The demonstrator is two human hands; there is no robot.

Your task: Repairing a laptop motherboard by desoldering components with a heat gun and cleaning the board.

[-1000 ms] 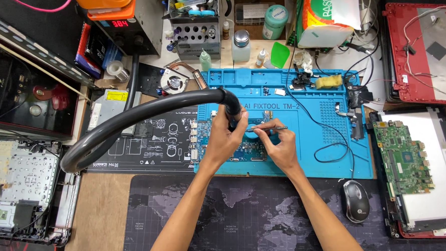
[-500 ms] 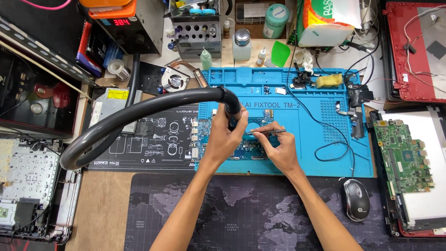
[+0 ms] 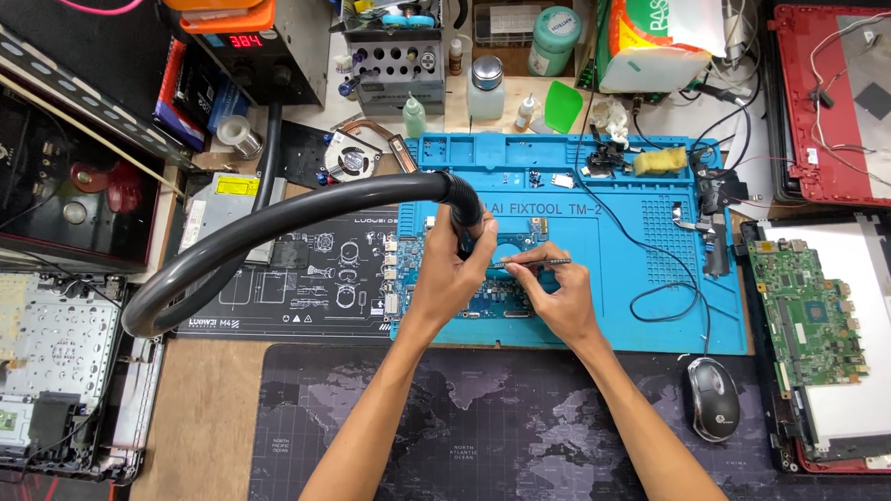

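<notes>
On the blue mat (image 3: 653, 310), a blue circuit board (image 3: 503, 301) lies at its left part. The left hand (image 3: 449, 276) grips the nozzle end of a thick black hose (image 3: 266, 223) over the board. Just right, the right hand (image 3: 564, 296) pinches slim tweezers (image 3: 540, 262) above the board. Right of the mat sits a black mouse (image 3: 716, 398).

Both forearms and hands (image 3: 452, 271) bare, no sleeves, rings or watch
</notes>
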